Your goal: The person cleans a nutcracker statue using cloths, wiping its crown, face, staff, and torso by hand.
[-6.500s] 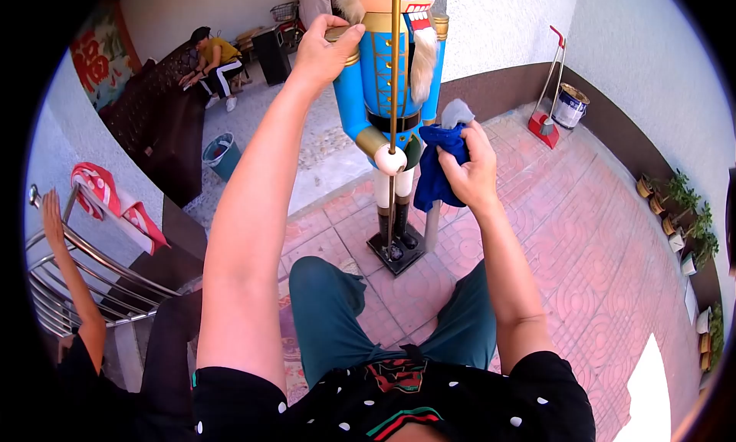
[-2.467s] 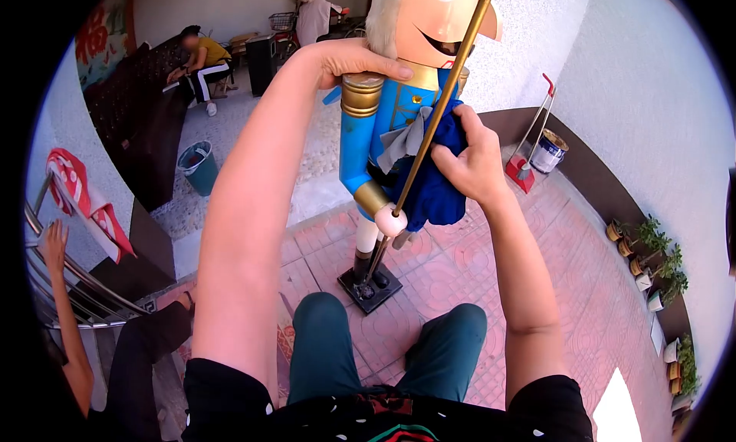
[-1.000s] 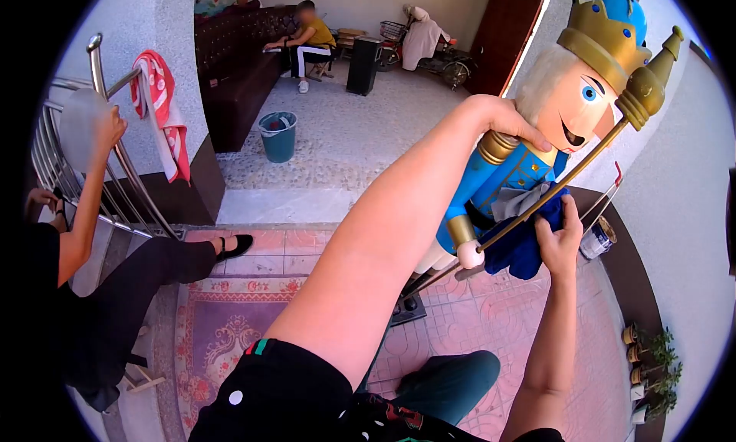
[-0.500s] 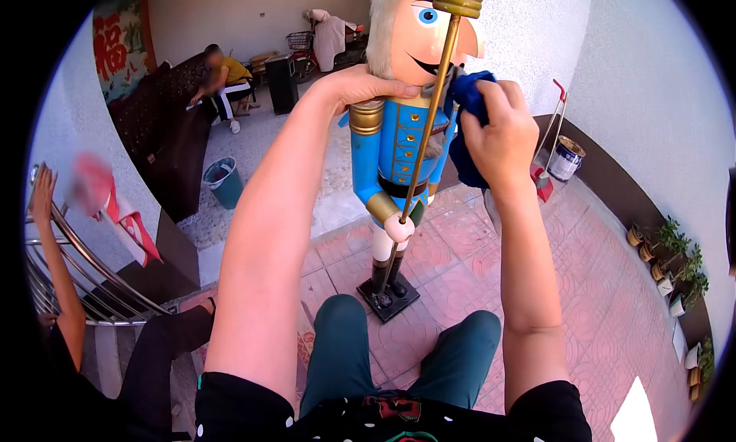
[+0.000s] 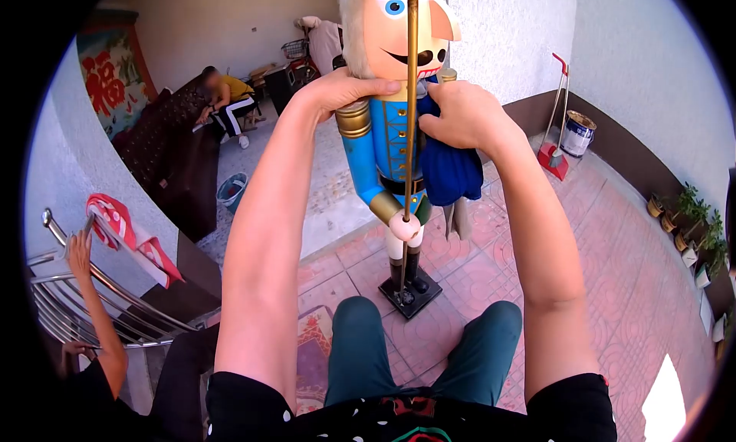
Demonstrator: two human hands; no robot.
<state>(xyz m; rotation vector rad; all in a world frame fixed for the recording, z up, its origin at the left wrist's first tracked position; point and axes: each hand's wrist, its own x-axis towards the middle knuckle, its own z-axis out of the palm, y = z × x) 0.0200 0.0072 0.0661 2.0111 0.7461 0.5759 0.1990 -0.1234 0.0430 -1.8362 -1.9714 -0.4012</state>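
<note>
A large nutcracker figure in a blue coat stands upright between my arms on a black base. My left hand grips its shoulder and neck, the thumb lying under the chin. In my right hand is a bunched cloth, dark blue with grey ends dangling, held against the figure's neck and chest just below the mouth. A thin gold staff runs up in front of the figure, through its round fist. The cloth's upper part is mostly hidden by my fingers.
Left, another person's hand touches a metal railing near a red-and-white cloth. Someone sits by a brown sofa; a bin stands nearby. Right are a red dustpan, a paint bucket and potted plants.
My right hand has moved left and slightly down, from beside the chin to the neck, and the cloth hangs lower. My left hand stays at the shoulder. The railing person's hand has shifted.
</note>
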